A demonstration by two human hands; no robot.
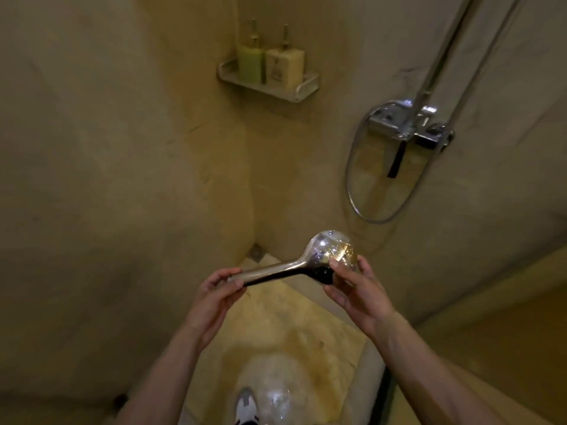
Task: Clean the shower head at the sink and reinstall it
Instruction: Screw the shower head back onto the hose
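A chrome shower head (325, 251) with a long handle lies level in front of me, over the shower floor. Around the end of the handle, my left hand (214, 299) has its thumb and fingers pinched. My right hand (356, 289) grips the round head from below and from the right, thumb on its top. The head's spray face points away, so I cannot see it. On the right wall the chrome mixer valve (411, 124) carries the riser pipe (441, 50), and a looped hose (352, 204) hangs under it.
A white corner shelf (303, 87) holds a green pump bottle (250, 64) and a cream pump bottle (285, 67). A floor drain (256, 251) sits in the corner. My shoe (245, 406) stands on the wet stone floor. A raised threshold runs along the right.
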